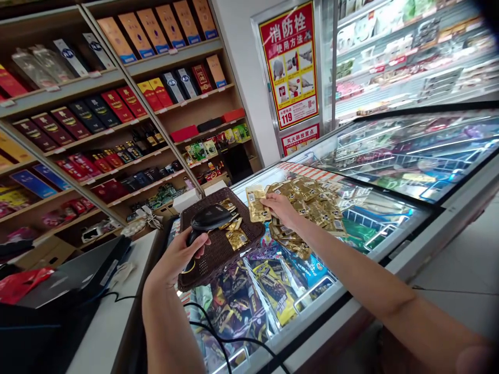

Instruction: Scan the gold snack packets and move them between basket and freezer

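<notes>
Left hand is wrapped around the handle of a black barcode scanner, held over a dark woven basket containing a few gold sachets. Right hand pinches one gold sachet between thumb and fingers, above the freezer's glass lid, beside a pile of sachets.

left hand: bare, no glove, ring or watch showing
right hand: bare, nothing worn on fingers or wrist
forearms: both uncovered from the wrists back to the frame edge, no sleeves in view
markings: none visible
</notes>
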{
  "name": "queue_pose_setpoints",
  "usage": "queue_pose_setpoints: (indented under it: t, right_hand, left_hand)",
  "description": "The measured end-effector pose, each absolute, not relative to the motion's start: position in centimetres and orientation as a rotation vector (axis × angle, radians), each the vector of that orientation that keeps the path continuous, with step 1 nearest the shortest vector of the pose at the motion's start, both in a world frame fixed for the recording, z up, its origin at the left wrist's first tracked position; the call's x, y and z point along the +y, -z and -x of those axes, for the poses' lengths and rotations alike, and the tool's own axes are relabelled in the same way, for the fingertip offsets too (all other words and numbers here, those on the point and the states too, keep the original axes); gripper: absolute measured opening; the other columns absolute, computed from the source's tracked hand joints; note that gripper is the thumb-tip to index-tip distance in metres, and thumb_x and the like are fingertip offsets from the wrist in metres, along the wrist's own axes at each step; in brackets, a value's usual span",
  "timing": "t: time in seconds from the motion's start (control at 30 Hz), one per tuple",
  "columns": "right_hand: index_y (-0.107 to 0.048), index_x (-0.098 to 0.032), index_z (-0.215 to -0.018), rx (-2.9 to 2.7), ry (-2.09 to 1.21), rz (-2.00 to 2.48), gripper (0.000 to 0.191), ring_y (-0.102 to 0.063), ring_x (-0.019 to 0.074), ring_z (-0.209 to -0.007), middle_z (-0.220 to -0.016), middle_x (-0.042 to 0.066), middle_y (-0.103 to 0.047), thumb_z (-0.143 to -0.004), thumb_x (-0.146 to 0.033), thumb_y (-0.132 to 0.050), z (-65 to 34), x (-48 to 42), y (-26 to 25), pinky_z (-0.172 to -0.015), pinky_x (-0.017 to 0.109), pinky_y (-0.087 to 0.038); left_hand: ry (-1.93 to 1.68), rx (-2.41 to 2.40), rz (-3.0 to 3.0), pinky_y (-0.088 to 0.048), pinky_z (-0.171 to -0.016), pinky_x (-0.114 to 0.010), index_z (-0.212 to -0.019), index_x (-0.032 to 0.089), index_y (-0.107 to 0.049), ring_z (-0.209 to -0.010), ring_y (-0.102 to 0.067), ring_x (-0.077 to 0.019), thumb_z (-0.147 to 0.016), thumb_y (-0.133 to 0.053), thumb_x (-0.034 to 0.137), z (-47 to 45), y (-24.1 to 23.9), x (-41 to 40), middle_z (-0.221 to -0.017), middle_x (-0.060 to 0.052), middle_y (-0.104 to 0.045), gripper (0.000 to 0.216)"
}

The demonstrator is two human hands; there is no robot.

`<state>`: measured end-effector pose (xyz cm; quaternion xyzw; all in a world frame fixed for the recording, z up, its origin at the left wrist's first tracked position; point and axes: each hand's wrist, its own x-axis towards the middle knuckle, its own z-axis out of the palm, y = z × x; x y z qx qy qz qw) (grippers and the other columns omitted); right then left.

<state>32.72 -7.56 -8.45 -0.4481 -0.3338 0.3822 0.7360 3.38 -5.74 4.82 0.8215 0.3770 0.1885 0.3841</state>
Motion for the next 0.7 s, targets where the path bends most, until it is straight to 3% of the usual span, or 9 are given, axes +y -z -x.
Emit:
queue_pose_setpoints:
  t: [0.23,0.7]
  right_hand:
    - [-0.064,-0.018,-0.086,-0.951,-0.460,1.152,0.036,-0.049,0.0128,-0.060,-0.069,0.000,-0.060,-0.080,-0.053,-0.062,-33.3,-8.3,8.0,-0.054,0.025,-0.035]
    - [-0.064,-0.018,-0.084,-1.074,-0.231,1.307,0.023,-0.062,0.0165,-0.067,-0.076,0.004,-0.070,-0.085,-0.040,-0.057,-33.3,-8.5,7.9,-0.064,0.028,-0.046]
  left_hand:
    - [-0.249,0.962,-2.203,-0.032,-0.054,-0.023,-0.085,0.018,-0.057,-0.060,-0.047,-0.0122,-0.081,-0.058,0.061,-4.1,-5.1,-6.6,-0.064,0.003,-0.051,0.043]
    - [-0.329,0.951,-2.176,-0.031,-0.054,-0.023,-0.087,0.019,-0.054,-0.059,-0.044,-0.0120,-0.081,-0.058,0.059,-5.3,-4.8,-7.2,-0.063,0.005,-0.049,0.040]
